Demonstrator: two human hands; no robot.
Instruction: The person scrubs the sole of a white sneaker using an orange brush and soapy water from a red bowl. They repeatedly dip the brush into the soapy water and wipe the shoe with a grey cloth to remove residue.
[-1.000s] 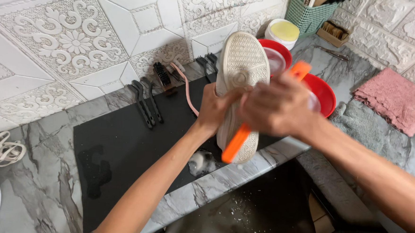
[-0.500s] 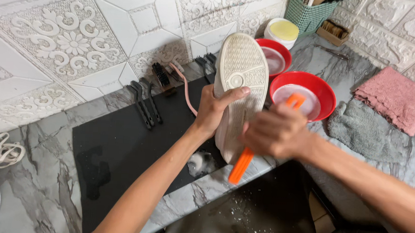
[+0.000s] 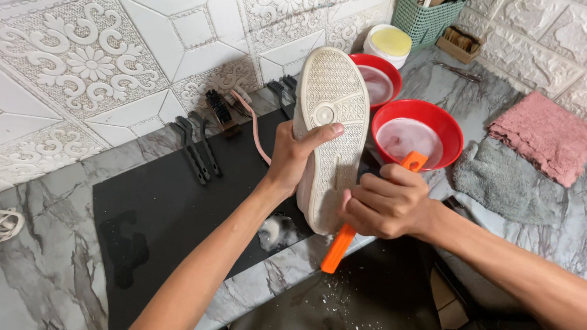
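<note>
White shoe [image 3: 332, 133] sole-up in left hand's [image 3: 294, 160] closed grip; right hand [image 3: 386, 203] clasps orange brush [image 3: 340, 248].

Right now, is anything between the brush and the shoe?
No. The right hand presses the orange brush straight against the shoe sole, which the left hand holds up. Nothing visible sits between them.

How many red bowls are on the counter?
2. One red bowl sits just past the orange brush; the other red bowl is behind it, partly hidden by the shoe.
</note>
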